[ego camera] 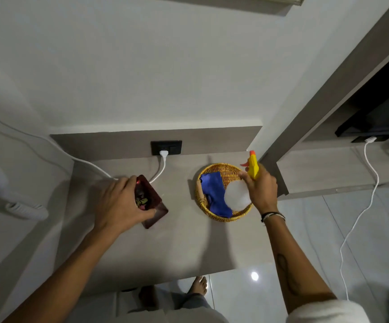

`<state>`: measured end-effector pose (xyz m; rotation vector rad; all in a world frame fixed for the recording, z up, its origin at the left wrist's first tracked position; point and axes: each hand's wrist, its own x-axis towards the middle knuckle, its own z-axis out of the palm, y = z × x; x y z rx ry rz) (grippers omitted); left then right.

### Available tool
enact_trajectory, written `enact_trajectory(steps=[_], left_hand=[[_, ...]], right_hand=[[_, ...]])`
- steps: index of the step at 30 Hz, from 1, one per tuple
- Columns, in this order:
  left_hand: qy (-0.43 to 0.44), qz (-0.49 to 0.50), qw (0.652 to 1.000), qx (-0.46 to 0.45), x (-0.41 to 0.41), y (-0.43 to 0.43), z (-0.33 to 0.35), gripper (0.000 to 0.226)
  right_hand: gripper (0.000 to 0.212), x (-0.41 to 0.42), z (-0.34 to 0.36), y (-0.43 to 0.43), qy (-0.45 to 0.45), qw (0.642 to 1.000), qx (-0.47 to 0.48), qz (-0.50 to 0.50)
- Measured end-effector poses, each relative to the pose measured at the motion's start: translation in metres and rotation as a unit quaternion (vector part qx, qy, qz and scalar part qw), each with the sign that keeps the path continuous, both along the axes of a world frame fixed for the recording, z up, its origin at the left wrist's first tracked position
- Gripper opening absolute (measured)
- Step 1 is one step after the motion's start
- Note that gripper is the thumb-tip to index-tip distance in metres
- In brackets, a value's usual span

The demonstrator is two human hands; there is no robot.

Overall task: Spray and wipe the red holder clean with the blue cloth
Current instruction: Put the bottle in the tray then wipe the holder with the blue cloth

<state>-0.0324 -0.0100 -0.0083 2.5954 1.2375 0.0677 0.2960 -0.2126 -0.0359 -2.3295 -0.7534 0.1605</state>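
Observation:
The red holder (155, 204) is a dark red rectangular tray on the grey desk (184, 243), left of centre, with small dried bits inside. My left hand (119, 203) grips it from its left side, thumb on the near edge. The blue cloth (214, 197) lies crumpled in a round wicker basket (202, 207) to the right. My right hand (261, 190) is over the basket's right rim, closed around a spray bottle (237, 194) with a yellow head and orange nozzle; its clear body hangs above the basket.
A black wall socket (166, 148) with a white plug and cable (159, 171) sits behind the holder. Another white cable (361, 206) hangs at the right past a lower shelf. A corded phone (23, 208) lies at the left. My bare foot (199, 285) shows below the desk edge.

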Motion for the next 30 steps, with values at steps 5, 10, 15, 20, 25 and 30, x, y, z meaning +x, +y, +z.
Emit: enact_trajectory(steps=[5,10,15,20,25,30], left_hand=[[0.066,-0.049,0.997,-0.011,0.009,-0.012,0.008,0.114],[0.097,-0.072,0.993,-0.016,0.012,-0.012,0.008,0.119],[0.097,-0.098,0.990,-0.020,0.015,-0.008,0.006,0.118],[0.079,-0.105,0.991,-0.040,0.011,-0.002,0.002,0.118],[0.042,-0.113,0.992,-0.035,0.005,-0.004,-0.012,0.112],[0.011,-0.134,0.991,-0.023,-0.002,-0.005,-0.029,0.108]], right_hand=[[0.044,0.023,-0.021,0.015,0.023,1.000,-0.014,-0.004],[0.043,0.025,-0.033,0.022,0.041,0.999,0.001,-0.013],[0.047,0.028,-0.035,0.022,0.033,0.999,0.003,-0.013],[0.066,0.010,-0.038,0.011,-0.044,0.997,0.008,-0.069],[0.041,-0.050,-0.068,0.007,-0.184,0.975,0.002,0.125],[0.064,-0.060,-0.098,0.035,-0.079,0.932,-0.252,0.249]])
